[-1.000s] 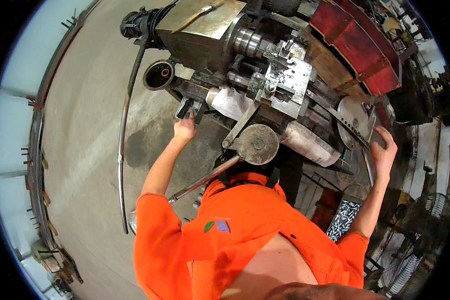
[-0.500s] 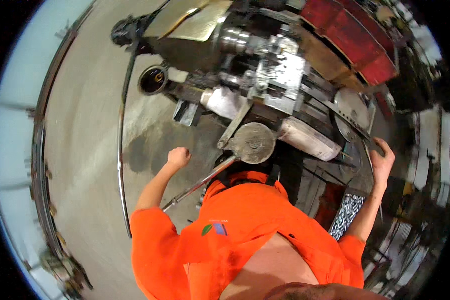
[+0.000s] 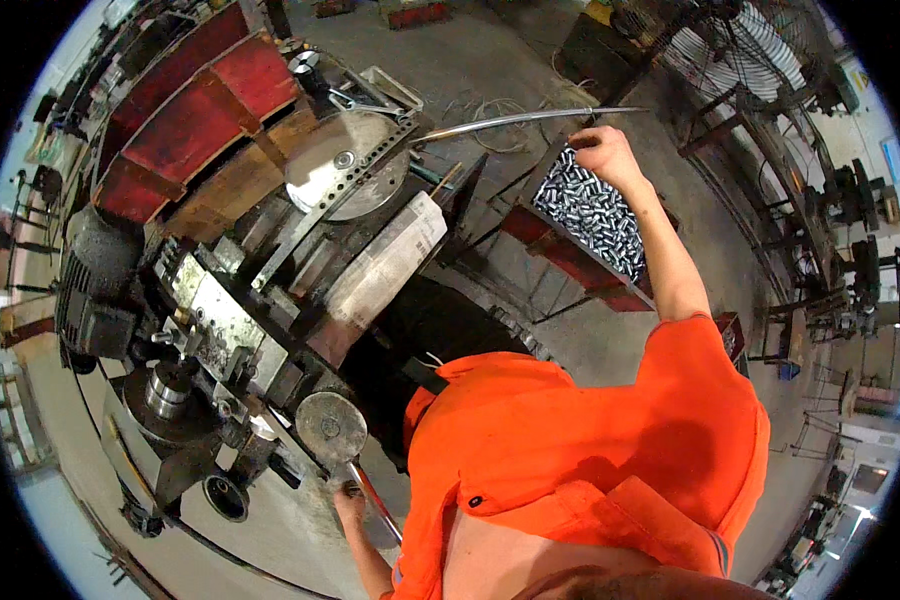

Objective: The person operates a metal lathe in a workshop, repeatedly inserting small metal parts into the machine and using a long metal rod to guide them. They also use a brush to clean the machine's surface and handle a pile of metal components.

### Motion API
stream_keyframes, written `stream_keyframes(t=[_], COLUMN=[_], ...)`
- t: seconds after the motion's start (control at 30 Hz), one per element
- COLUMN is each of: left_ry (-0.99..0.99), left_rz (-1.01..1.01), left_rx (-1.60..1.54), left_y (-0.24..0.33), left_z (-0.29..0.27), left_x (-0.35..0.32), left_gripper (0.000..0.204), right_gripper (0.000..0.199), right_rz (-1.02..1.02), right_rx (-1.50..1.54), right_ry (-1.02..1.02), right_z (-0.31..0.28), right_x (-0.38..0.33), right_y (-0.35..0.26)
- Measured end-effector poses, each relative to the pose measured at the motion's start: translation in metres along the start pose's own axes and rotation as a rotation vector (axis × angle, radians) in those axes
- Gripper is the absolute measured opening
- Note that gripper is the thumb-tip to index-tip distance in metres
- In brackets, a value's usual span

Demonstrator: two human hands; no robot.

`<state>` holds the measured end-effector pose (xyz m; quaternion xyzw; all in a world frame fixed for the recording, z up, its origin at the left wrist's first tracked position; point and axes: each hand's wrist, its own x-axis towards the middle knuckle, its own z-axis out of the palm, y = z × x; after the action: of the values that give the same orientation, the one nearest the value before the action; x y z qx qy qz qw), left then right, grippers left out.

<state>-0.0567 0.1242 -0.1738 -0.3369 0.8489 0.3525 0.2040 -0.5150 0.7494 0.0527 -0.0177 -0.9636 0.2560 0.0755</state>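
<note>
My right hand point(image 3: 610, 158) is over the far corner of a red metal bin point(image 3: 560, 258) full of small shiny metal cylinders point(image 3: 595, 215). Its fingers curl downward, and whatever they may hold is hidden. Low beside the machine, my left hand point(image 3: 349, 502) has its fingers bent in, close to a metal rod point(image 3: 375, 503) below a round grey disc point(image 3: 331, 427). I cannot make out anything in it. The greasy lathe-like machine point(image 3: 225, 325) stands to my left, with a perforated flat bar point(image 3: 335, 190) lying across a round plate point(image 3: 300, 170).
A long shiny rod point(image 3: 510, 122) sticks out beyond the perforated bar, near my right hand. Red metal panels point(image 3: 205, 105) rise behind the machine. A large caged fan point(image 3: 740, 55) stands at the far right. A pale wrapped block point(image 3: 385, 265) lies along the machine's near side.
The view has swung to the right. My right hand has gone from beside the machine's bar to over the bin. My left hand now appears lower, close to the rod.
</note>
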Motion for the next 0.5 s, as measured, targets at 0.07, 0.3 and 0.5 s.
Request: stream_keyframes(t=[0.07, 0.3, 0.5], left_ry=[-0.024, -0.04, -0.008], left_rz=[-0.029, -0.144, -0.092], left_rx=[-0.035, -0.125, -0.234], left_y=[-0.031, 0.063, 0.022], left_z=[0.008, -0.028, -0.02], left_x=[0.008, -0.027, -0.031], left_gripper=[0.017, 0.02, 0.019], right_gripper=[0.029, 0.025, 0.024], right_rz=[0.136, 0.12, -0.163], right_rx=[-0.125, -0.143, -0.228], right_ry=[-0.045, -0.129, -0.013], right_z=[0.008, 0.084, 0.129], right_x=[-0.005, -0.005, 0.009], right_y=[0.037, 0.102, 0.108])
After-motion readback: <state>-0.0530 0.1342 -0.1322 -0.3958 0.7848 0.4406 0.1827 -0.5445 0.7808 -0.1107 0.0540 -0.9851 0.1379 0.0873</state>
